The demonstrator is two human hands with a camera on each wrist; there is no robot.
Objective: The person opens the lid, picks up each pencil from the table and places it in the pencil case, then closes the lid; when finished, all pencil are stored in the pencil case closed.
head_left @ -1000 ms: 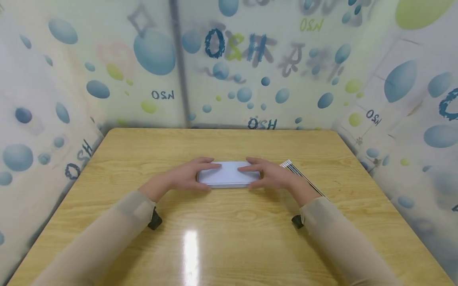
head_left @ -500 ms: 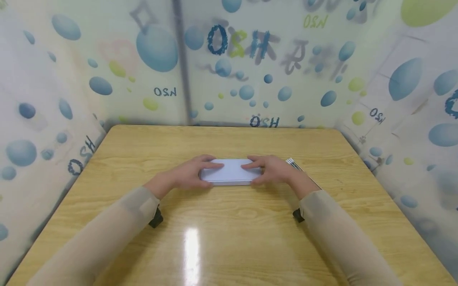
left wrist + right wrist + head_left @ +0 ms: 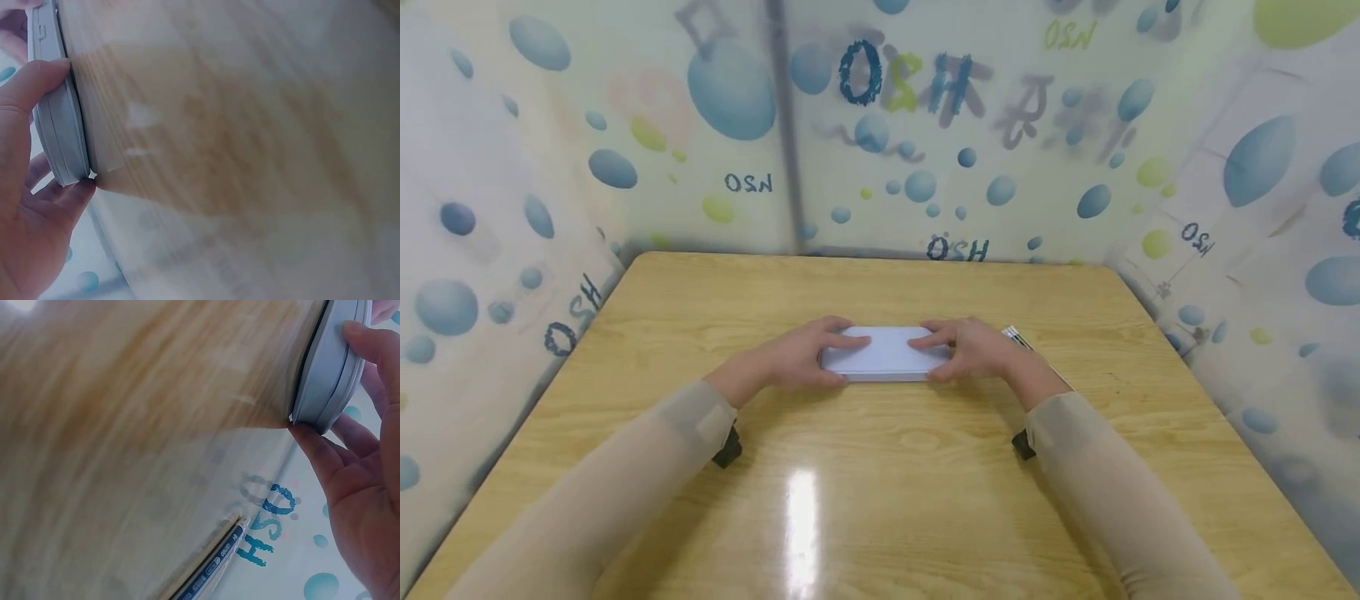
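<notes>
A flat pale grey box (image 3: 886, 353) lies on the wooden table (image 3: 880, 483) at its middle. My left hand (image 3: 831, 357) grips the box's left end, fingers over the top and thumb on the near side. My right hand (image 3: 952, 353) grips the right end the same way. The left wrist view shows the box (image 3: 56, 125) edge-on, with a seam along its side, between thumb and fingers of the left hand (image 3: 28, 200). The right wrist view shows the box (image 3: 331, 369) held by the right hand (image 3: 359, 469).
A few dark pencils (image 3: 1017, 336) lie just right of the right hand, partly hidden by the wrist, and show again as pencils (image 3: 209, 569) in the right wrist view. Panels printed with blue bubbles (image 3: 730, 92) wall the table on three sides.
Both hands have closed in slightly on the box's ends. The box stays in the same place on the table. The head view has shifted a little.
</notes>
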